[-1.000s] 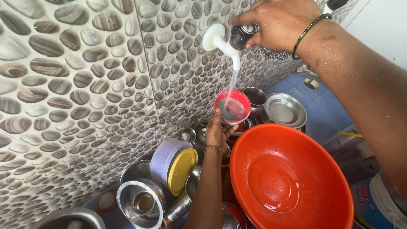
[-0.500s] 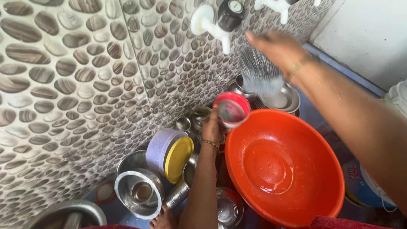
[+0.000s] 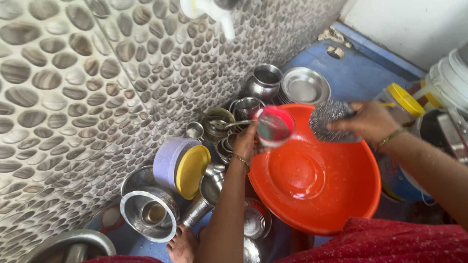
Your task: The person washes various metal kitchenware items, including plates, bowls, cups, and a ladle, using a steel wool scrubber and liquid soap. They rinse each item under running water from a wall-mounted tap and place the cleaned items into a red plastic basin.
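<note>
**Scrubbing a small red cup at the floor tap**

Pebble-patterned wall tiles back a blue floor crowded with steel vessels. Left hand [image 3: 246, 141] has its fingers clamped around a small red cup [image 3: 274, 126], tilted above the orange basin [image 3: 341, 195]. Right hand [image 3: 368, 122] grips a steel scrubber [image 3: 327, 119] just beside it. Scouring appears underway; the next stroke needs the scrubber inside the wet cup.

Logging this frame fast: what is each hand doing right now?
Left hand: closed on the small red cup.
Right hand: closed on the steel scrubber, over the orange basin.
</note>
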